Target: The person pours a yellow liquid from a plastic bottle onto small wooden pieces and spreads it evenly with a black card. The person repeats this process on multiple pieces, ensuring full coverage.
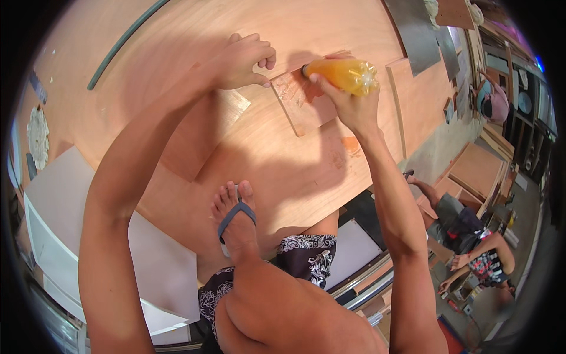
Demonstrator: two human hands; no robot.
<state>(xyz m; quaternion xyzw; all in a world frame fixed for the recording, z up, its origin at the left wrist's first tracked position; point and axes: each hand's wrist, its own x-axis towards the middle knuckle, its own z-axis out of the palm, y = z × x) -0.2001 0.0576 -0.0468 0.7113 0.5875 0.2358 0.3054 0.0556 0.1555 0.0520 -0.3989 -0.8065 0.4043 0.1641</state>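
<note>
My right hand (349, 105) is wrapped round a clear plastic bottle (345, 72) of yellow-orange liquid, tipped on its side with its neck toward the left. Below the neck lies a small flat wooden board (315, 115) with a glossy wet patch on its upper left part. My left hand (243, 62) hovers by that board's left corner, fingers loosely bent and thumb apart, holding nothing visible. I cannot tell whether the thumb touches the corner. Another thin wooden piece (191, 144) lies under my left forearm. Everything rests on a large plywood sheet (283, 171).
My sandalled foot (239, 221) stands on the sheet. An orange smear (351, 144) marks it near my right forearm. A dark curved tube (124, 44) lies far left, white panels (159, 259) near left, grey sheets (415, 38) far right. Two people (471, 248) (494, 103) are off to the right.
</note>
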